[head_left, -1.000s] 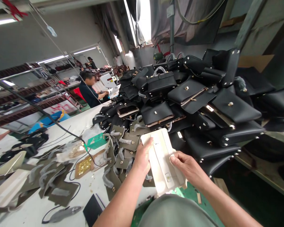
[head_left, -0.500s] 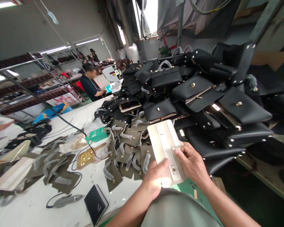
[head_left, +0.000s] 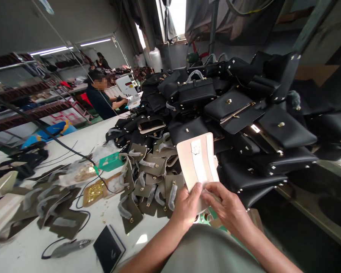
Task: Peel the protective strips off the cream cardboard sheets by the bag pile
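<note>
A pale beige bag panel (head_left: 187, 159) with two whitish strips along it is held upright in front of me, slightly bent. My left hand (head_left: 186, 204) grips its lower left part, thumb on the near face. My right hand (head_left: 227, 203) is closed at the lower right edge, fingers pinched on the panel; its lower end is mostly hidden by the hands. Olive bag panels (head_left: 153, 167) with wrapped handles and gold fittings lie just left of the hands. Black handbags (head_left: 252, 163) are heaped behind and to the right.
On the white table (head_left: 142, 239) lie a black notebook (head_left: 109, 248), a grey corded tool (head_left: 69, 248), a tray of gold fittings (head_left: 93, 192) and a green box (head_left: 110, 162). A dark cable crosses it. A person (head_left: 98, 98) sits at a machine beyond.
The panel has bent and tilted, its top now curving. My right hand has slid down from the strip to the lower edge, closer to my left hand. The view has turned slightly right.
</note>
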The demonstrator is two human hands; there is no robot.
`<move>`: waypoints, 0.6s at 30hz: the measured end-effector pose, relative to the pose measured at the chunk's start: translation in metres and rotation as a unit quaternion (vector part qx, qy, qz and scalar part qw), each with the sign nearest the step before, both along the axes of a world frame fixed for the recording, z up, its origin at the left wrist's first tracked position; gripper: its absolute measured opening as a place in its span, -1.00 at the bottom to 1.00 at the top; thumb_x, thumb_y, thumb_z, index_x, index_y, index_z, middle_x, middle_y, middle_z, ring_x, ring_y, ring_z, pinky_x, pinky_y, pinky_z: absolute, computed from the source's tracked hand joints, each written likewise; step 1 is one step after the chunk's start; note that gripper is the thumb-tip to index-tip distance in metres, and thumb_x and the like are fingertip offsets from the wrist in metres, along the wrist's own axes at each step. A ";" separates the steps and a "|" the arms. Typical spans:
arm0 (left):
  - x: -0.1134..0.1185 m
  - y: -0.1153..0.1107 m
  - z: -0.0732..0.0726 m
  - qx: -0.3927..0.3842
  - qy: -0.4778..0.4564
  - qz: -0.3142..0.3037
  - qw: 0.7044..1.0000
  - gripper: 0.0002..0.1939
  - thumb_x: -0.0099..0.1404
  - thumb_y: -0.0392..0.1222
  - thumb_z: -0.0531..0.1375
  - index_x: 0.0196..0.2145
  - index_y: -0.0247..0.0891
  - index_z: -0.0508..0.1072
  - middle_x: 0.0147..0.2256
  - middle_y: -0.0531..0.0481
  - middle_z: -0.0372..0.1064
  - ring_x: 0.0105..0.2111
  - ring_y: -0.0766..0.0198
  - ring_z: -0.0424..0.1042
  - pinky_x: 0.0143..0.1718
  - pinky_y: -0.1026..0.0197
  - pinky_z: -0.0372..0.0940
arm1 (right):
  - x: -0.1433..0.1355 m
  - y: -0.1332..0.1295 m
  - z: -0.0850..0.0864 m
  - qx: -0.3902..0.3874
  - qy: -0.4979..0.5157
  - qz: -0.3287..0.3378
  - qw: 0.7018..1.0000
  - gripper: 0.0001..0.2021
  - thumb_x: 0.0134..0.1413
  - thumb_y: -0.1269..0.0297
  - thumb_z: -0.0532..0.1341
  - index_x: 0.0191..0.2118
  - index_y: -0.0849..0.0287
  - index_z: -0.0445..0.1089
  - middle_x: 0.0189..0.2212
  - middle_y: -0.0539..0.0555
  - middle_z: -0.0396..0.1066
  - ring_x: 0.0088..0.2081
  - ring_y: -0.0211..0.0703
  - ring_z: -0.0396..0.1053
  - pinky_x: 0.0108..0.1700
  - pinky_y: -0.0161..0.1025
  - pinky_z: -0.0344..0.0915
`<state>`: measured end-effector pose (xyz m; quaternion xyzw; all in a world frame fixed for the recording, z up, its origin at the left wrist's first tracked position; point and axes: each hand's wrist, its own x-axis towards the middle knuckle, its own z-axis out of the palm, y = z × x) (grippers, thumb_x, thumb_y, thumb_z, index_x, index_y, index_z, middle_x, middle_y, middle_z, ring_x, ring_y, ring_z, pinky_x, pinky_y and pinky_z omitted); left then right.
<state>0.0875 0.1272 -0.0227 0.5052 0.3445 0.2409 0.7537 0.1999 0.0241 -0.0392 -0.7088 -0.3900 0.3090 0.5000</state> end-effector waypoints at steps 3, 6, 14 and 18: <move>0.000 0.002 0.000 0.036 0.008 -0.024 0.999 -0.48 0.32 0.17 0.29 0.06 -0.27 0.58 0.06 -0.23 0.56 0.09 -0.07 0.51 0.12 0.04 0.39 | 0.001 0.000 0.004 -0.008 -0.002 -0.025 1.000 -0.73 0.28 -0.03 0.23 -0.08 0.02 0.35 -0.38 -0.06 0.48 -0.41 -0.18 0.34 -0.33 -0.25 0.21; 0.000 0.004 0.003 0.038 -0.006 -0.032 0.999 -0.49 0.31 0.12 0.32 0.06 -0.29 0.58 0.05 -0.25 0.56 0.08 -0.09 0.52 0.13 0.03 0.39 | 0.002 0.002 0.006 -0.030 -0.008 -0.039 0.999 -0.73 0.28 -0.06 0.22 -0.19 0.04 0.34 -0.42 -0.07 0.45 -0.43 -0.18 0.33 -0.35 -0.23 0.20; 0.004 0.010 0.007 0.043 -0.001 0.010 0.999 -0.58 0.18 -0.06 0.44 -0.06 -0.33 0.62 -0.05 -0.25 0.62 -0.01 -0.12 0.57 0.08 -0.03 0.43 | -0.004 0.004 0.018 0.035 0.053 0.013 0.998 -0.76 0.33 0.03 0.18 -0.03 0.03 0.36 -0.21 0.03 0.52 -0.20 -0.07 0.46 -0.21 -0.21 0.31; 0.000 0.009 0.003 0.072 0.016 0.037 0.997 -0.62 0.22 -0.06 0.40 -0.07 -0.32 0.62 -0.08 -0.24 0.62 -0.03 -0.11 0.58 0.07 -0.03 0.42 | -0.005 0.001 0.018 0.009 0.044 -0.006 0.999 -0.72 0.30 0.02 0.21 0.00 0.04 0.37 -0.35 -0.02 0.47 -0.35 -0.13 0.42 -0.31 -0.21 0.28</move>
